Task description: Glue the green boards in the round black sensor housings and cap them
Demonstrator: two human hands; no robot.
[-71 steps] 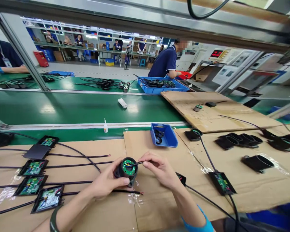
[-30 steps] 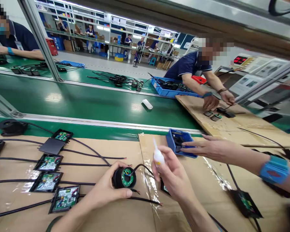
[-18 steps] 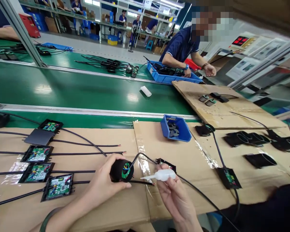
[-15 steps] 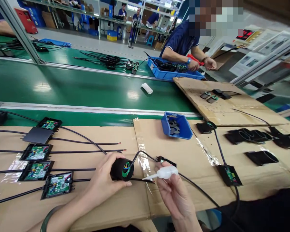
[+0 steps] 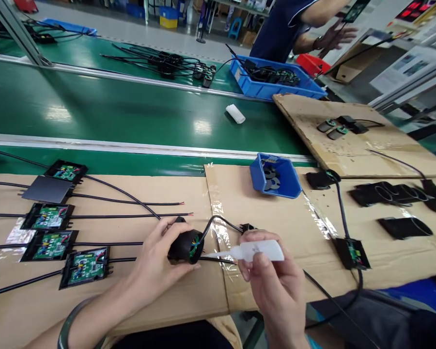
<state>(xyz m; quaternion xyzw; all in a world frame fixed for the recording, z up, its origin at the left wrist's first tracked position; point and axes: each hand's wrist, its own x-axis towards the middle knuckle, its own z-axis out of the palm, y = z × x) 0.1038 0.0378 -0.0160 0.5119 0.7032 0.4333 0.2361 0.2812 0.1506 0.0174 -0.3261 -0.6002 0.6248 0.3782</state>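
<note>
My left hand point(image 5: 156, 261) grips a black round housing point(image 5: 184, 245) tipped on its side, with a green circuit board and coloured wires showing in its open end. A black cable runs from it to the right. My right hand point(image 5: 276, 286) holds a small white squeeze bottle point(image 5: 256, 250) level, its thin nozzle pointing left at the housing's open end. Both rest over a cardboard-covered bench point(image 5: 189, 300).
Several open black boxes with green boards point(image 5: 83, 265) and cables lie at left. A blue bin point(image 5: 275, 176) of small parts sits ahead; black housings point(image 5: 387, 193) lie at right. A green conveyor point(image 5: 112, 111) runs beyond. A co-worker in dark blue point(image 5: 287, 24) stands across it.
The camera has tilted down and moved closer. My right hand has brought the bottle's nozzle nearer the housing. The co-worker has raised both hands from the blue crate.
</note>
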